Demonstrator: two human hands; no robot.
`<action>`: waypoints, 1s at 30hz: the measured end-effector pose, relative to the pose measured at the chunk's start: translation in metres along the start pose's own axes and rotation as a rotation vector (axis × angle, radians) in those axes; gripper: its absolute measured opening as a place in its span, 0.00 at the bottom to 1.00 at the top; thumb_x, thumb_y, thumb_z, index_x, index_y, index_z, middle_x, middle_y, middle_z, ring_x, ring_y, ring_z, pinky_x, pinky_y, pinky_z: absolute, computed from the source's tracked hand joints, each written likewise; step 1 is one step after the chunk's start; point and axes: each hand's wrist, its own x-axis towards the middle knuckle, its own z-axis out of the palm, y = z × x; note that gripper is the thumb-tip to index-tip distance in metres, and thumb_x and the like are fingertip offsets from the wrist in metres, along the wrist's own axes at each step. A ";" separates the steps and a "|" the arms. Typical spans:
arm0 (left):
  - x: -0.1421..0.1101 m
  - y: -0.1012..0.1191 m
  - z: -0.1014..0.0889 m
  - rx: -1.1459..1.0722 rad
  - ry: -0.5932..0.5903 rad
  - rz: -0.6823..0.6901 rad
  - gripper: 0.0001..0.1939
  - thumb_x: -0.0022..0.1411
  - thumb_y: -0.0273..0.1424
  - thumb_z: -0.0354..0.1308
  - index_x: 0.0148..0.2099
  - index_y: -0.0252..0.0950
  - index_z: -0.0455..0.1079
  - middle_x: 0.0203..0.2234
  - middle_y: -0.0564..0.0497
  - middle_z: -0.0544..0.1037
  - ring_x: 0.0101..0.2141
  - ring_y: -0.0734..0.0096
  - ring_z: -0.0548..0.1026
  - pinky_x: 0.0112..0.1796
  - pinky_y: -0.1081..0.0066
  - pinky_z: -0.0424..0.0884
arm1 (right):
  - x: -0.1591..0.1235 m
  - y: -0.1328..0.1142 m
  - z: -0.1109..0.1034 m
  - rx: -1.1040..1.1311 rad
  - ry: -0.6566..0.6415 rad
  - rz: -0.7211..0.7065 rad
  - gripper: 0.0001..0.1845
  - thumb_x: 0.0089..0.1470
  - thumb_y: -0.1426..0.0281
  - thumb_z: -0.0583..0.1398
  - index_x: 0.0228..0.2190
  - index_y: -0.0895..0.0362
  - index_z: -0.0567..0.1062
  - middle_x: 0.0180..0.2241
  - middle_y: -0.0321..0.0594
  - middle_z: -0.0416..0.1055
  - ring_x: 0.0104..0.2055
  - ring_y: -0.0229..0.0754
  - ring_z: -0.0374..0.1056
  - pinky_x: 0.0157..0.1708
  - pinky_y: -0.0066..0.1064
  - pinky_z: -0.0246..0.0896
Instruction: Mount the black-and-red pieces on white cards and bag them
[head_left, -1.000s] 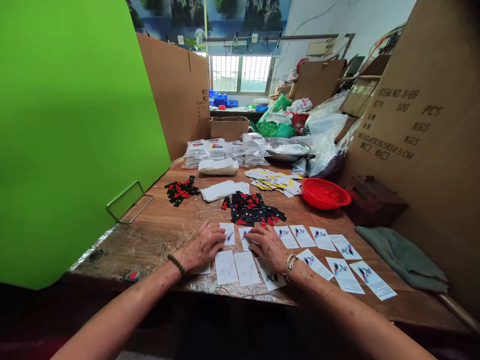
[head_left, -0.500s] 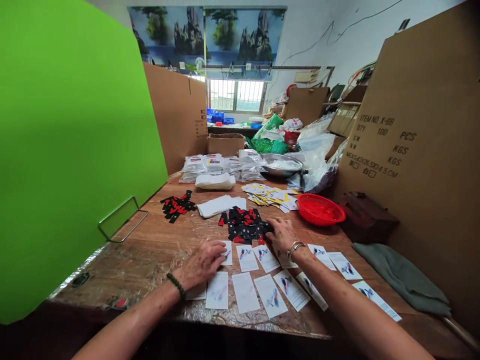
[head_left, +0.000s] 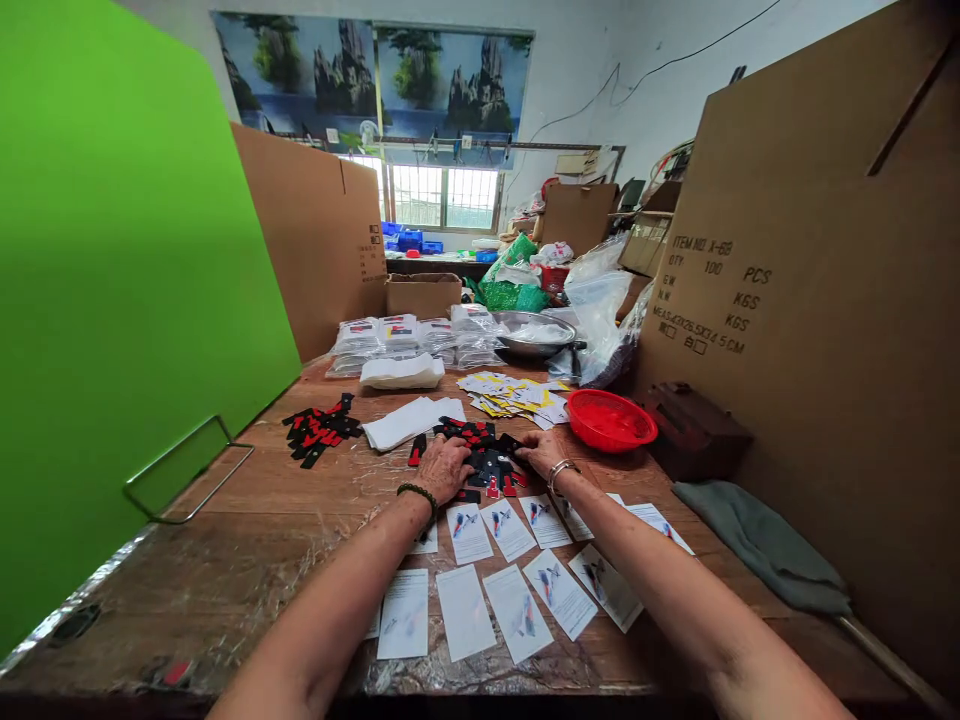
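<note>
Left hand (head_left: pixel 445 468): bent on black-and-red tags (head_left: pixel 491 468), grip can't be told
Right hand (head_left: pixel 538 452): narrow at one black tag (head_left: pixel 510 443), grip can't be told
Tags: piled beyond picture cards (head_left: pixel 470 534), best slid apart gently

green panel (head_left: pixel 127 250): 9 o'clock. window (head_left: pixel 442 195): 12 o'clock. printed carton (head_left: pixel 787 230): 2 o'clock. grey cloth (head_left: pixel 765 545): 4 o'clock, near dark box (head_left: pixel 697 430).

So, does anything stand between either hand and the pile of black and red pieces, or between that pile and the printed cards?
Nothing visible blocks the way: the left hand is on the pile, the right hand at its right edge. Nothing shows between pile and middle printed cards; forearms partly cover outer ones.
</note>
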 end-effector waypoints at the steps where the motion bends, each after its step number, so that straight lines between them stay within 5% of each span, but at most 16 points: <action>1: 0.000 0.000 0.000 0.003 0.005 -0.004 0.10 0.61 0.31 0.57 0.43 0.35 0.76 0.47 0.43 0.74 0.47 0.57 0.68 0.50 0.56 0.62 | 0.002 0.001 -0.003 0.050 0.023 0.027 0.05 0.41 0.69 0.64 0.25 0.58 0.78 0.20 0.33 0.72 0.25 0.37 0.69 0.26 0.24 0.60; 5: 0.001 0.005 -0.002 -0.008 0.048 -0.045 0.10 0.62 0.30 0.55 0.44 0.37 0.75 0.44 0.44 0.74 0.44 0.59 0.69 0.47 0.58 0.63 | 0.000 0.002 -0.017 0.238 0.083 0.118 0.08 0.42 0.67 0.65 0.27 0.58 0.77 0.19 0.34 0.71 0.23 0.37 0.68 0.22 0.24 0.61; 11: 0.010 0.003 -0.012 -0.100 0.155 -0.152 0.12 0.65 0.27 0.49 0.33 0.36 0.73 0.35 0.47 0.75 0.37 0.66 0.72 0.43 0.66 0.67 | -0.012 -0.003 -0.049 0.410 0.072 0.188 0.10 0.45 0.65 0.65 0.26 0.58 0.72 0.18 0.34 0.69 0.19 0.34 0.65 0.16 0.21 0.56; 19: 0.013 -0.013 -0.033 -0.312 0.448 -0.459 0.15 0.63 0.33 0.47 0.36 0.34 0.75 0.32 0.45 0.79 0.37 0.61 0.76 0.41 0.65 0.70 | -0.068 0.025 -0.126 0.253 -0.001 0.266 0.07 0.42 0.70 0.66 0.20 0.59 0.74 0.12 0.32 0.65 0.12 0.29 0.54 0.11 0.20 0.42; 25: -0.009 0.017 -0.041 -1.122 0.523 -0.576 0.14 0.44 0.38 0.67 0.30 0.32 0.77 0.31 0.48 0.80 0.29 0.68 0.77 0.33 0.68 0.74 | -0.104 0.049 -0.137 0.065 0.022 0.301 0.08 0.42 0.69 0.66 0.19 0.60 0.75 0.13 0.34 0.68 0.13 0.30 0.55 0.14 0.22 0.43; 30: -0.027 0.068 -0.039 -1.432 0.354 -0.558 0.19 0.33 0.34 0.73 0.30 0.32 0.76 0.28 0.49 0.80 0.25 0.72 0.77 0.31 0.69 0.75 | -0.109 0.052 -0.123 -0.054 0.073 0.273 0.08 0.40 0.72 0.66 0.16 0.58 0.73 0.14 0.35 0.68 0.16 0.34 0.60 0.18 0.24 0.50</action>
